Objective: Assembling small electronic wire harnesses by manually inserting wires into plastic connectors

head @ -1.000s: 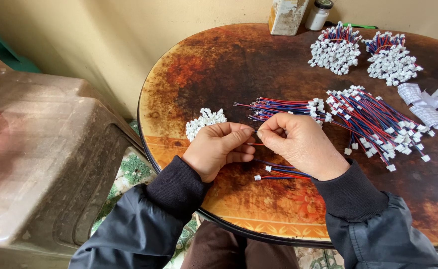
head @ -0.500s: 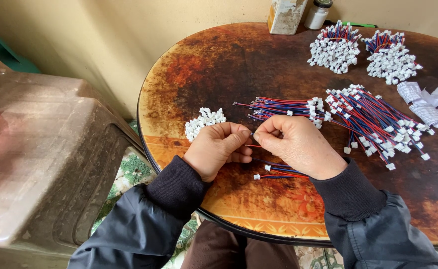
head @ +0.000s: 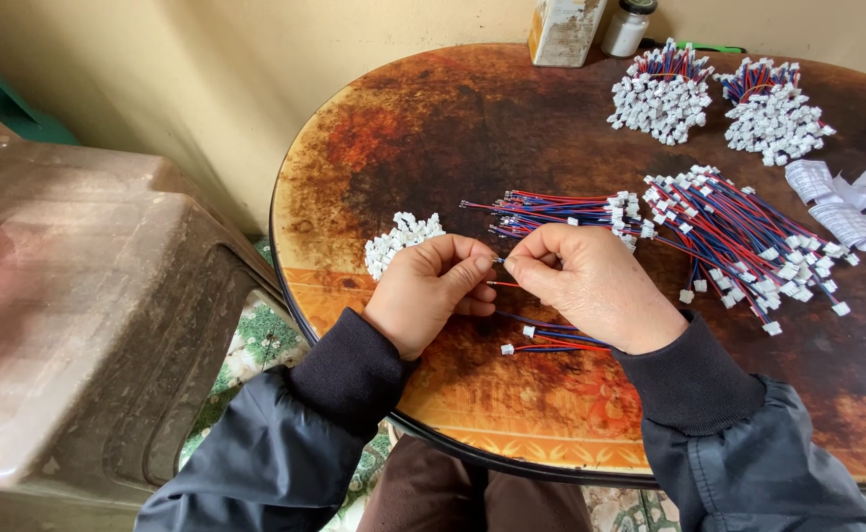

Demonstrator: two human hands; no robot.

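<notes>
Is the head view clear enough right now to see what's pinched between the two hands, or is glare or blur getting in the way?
Head view: soft, even light, no harsh shadows; only a mild sheen on the round table. Left hand and right hand are sharp, yet the wire end pinched between them is too small to resolve. The wide lens bows the table rim.

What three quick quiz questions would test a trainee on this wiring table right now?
1. True or false: the left hand and right hand meet fingertip to fingertip over a thin red wire.
2. Which lies nearest the left hand: A) the small pile of loose white connectors, B) the white folded papers, C) the small white bottle?
3. Fill in: the two round bundles of wired connectors sit at the table's ____ edge.

Key: 1 true; 2 A; 3 far.
</notes>
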